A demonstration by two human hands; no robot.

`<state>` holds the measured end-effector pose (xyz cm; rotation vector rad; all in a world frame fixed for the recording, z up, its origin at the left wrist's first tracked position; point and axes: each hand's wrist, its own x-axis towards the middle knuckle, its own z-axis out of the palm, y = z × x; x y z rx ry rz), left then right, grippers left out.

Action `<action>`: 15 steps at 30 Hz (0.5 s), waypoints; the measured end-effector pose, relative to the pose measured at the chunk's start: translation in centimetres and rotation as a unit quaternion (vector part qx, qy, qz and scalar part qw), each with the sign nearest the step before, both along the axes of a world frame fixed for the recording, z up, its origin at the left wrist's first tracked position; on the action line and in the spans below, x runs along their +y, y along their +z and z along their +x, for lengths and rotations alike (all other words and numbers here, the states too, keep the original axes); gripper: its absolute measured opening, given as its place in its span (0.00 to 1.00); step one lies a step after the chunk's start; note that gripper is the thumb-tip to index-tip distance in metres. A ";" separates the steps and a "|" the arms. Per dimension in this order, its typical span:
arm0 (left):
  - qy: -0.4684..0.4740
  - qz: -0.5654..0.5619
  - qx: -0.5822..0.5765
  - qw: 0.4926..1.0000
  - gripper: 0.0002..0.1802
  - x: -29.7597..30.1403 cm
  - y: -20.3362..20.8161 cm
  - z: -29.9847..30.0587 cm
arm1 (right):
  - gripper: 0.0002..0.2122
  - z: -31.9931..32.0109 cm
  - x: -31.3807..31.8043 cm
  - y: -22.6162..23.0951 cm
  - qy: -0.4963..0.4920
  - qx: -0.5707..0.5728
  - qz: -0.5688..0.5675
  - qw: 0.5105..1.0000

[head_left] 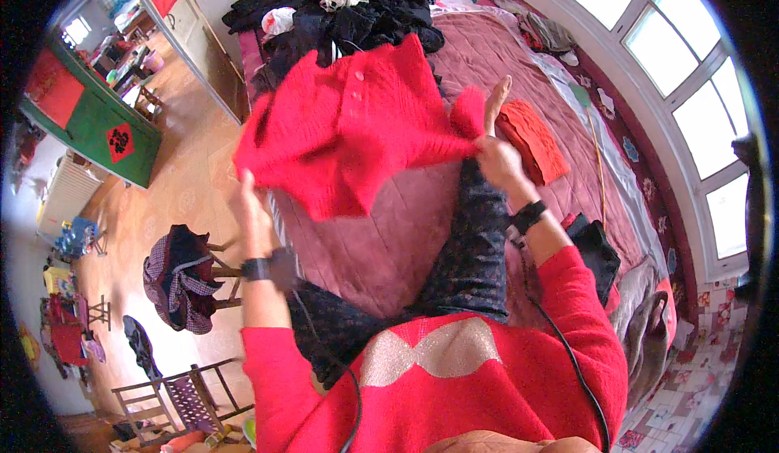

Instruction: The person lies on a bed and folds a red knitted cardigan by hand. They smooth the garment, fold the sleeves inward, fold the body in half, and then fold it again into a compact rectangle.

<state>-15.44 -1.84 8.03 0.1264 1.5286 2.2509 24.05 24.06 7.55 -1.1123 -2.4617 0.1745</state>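
Observation:
A red knitted cardigan with a buttoned front is spread in the air above the bed, between my two hands. My left hand is closed on its lower left edge, a little blurred. At the opposite side, my right hand grips a stretched corner of the same knit. The cardigan's middle sags in folds, and its near edge hangs loose. Just right of my right hand lies a folded orange-red knit garment on the bed, beside my bare foot.
I sit on a bed with a pink quilted cover. Dark clothes are heaped at its far end. A thin stick lies along the right, below the windows. On the left, a stool draped with clothes stands on the floor.

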 end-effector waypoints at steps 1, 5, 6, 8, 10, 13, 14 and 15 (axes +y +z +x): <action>-0.029 -0.139 -0.040 0.989 0.18 -1.6 -2.9 0.7 | 0.08 -0.3 -1.2 -2.6 -0.029 -0.069 -0.053 0.996; -0.088 -0.183 -0.200 0.958 0.23 -4.9 -11.3 4.4 | 0.08 -2.1 -4.9 -9.7 -0.031 -0.286 -0.127 0.949; -0.054 -0.175 -0.263 0.947 0.23 -5.1 -12.4 4.8 | 0.08 -2.2 -5.5 -10.5 0.032 -0.295 -0.081 0.952; -0.095 -0.118 -0.227 0.962 0.24 -6.2 -13.6 5.4 | 0.08 -2.2 -6.5 -11.5 0.063 -0.362 -0.104 0.924; -0.107 -0.119 -0.233 0.959 0.25 -6.6 -14.2 5.5 | 0.09 -2.0 -7.2 -11.8 0.074 -0.354 -0.071 0.929; -0.154 -0.108 -0.215 0.958 0.28 -6.2 -14.7 6.1 | 0.09 -2.2 -7.8 -11.7 0.078 -0.360 -0.052 0.928; -0.168 -0.126 -0.220 0.953 0.30 -5.9 -14.7 6.4 | 0.09 -2.4 -7.9 -11.6 0.078 -0.357 -0.050 0.930; -0.169 -0.168 -0.243 0.940 0.32 -5.4 -14.8 6.8 | 0.09 -2.6 -8.0 -11.5 0.064 -0.381 -0.070 0.920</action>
